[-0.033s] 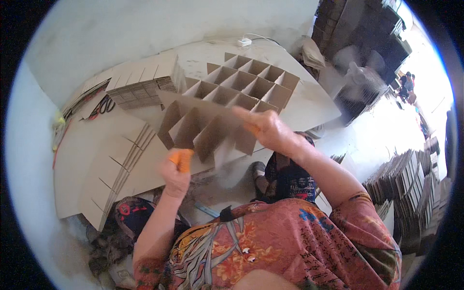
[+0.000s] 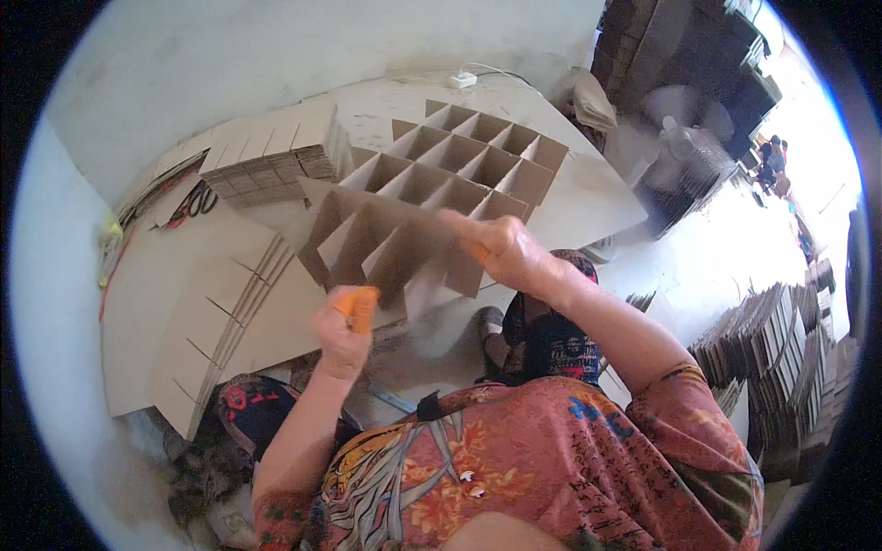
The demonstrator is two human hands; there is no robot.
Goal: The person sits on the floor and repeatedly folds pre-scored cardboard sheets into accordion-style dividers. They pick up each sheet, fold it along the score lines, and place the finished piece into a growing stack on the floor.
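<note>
A cardboard divider grid [image 2: 418,184] of slotted, crossing strips stands on the table in front of me. At its near right side, my right hand [image 2: 514,253] is closed on a blurred cardboard strip that crosses the grid's near part. My left hand [image 2: 344,335] is raised just off the grid's near left corner, fingers curled. Whether anything is in its fingers is hidden by blur. Orange coverings [image 2: 360,308] show on fingers of both hands. Left of the grid lies a row of slotted cardboard strips [image 2: 241,308], overlapping one another.
A stack of cardboard strips [image 2: 271,151] stands at the far left of the pale table [image 2: 588,197], with scissors [image 2: 197,197] beside it. A white power socket [image 2: 463,81] lies at the back. To the right are a fan [image 2: 684,151] and bundled cardboard sheets [image 2: 767,354] on the floor.
My left hand has shifted slightly to the right. My right hand and the blurred strip have moved slightly; the grid stays in place.
</note>
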